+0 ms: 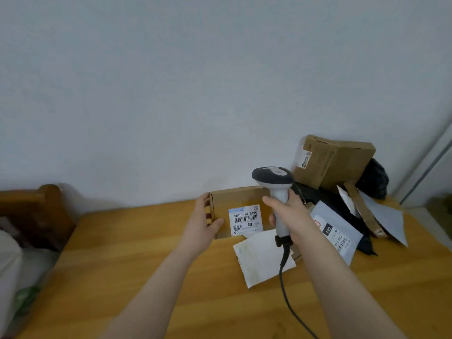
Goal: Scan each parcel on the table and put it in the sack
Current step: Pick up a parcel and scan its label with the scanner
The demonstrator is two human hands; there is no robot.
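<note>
Item 1: small cardboard box (pixel 234 197), stood on its long edge near the back of the wooden table (pixel 137 270), label (pixel 245 220) w/ barcode facing the person. L hand (pixel 204 217) holds the box's left end, thumb on the front face, fingers wrapped round the end. Item 2: handheld scanner (pixel 272 177), R hand (pixel 291 214) clenched round its grip, head raised above and just right of the label; trigger finger not visible. Cable (pixel 285 277) trails down over a white mailer (pixel 263 259) lying flat just in front of the box. Item 3: unscanned stock at right, i.e. grey mailer (pixel 336 232), larger box (pixel 335 162) leaning on black bags (pixel 373 181), assorted flats. Sack: prob. the pale bundle (pixel 8 263) off the table's left edge, can't confirm. Stage est.: lining up a scan, most parcels outstanding. Risks: scanner head looks high, so the beam may pass over the barcode = no read; box is held at one end only and could pivot or topple if nudged; cable may drag the white mailer off the table when the R arm swings; the leaning larger box could slide if the pile under it is disturbed.
</note>
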